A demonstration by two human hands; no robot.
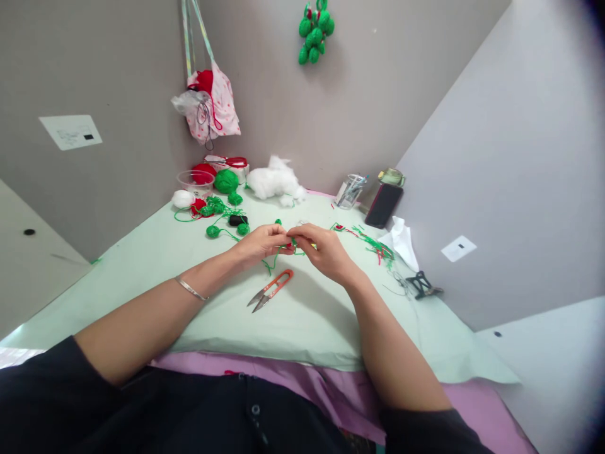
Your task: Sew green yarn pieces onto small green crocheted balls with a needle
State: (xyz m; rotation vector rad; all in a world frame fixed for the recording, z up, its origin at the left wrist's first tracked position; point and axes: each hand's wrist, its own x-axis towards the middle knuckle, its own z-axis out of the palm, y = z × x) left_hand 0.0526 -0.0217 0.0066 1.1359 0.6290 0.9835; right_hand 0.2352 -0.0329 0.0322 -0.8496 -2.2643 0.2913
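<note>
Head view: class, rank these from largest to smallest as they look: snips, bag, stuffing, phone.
1. Bag
2. Stuffing
3. Phone and snips: unsure; the snips look longer but lie nearer the camera, the phone looks broader.

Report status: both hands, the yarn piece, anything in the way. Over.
Left hand and right hand meeting, pinching a small green-and-red yarn piece. Piece mostly hidden in the grip. Orange-handled thread snips apart from both hands; no obstruction visible.
</note>
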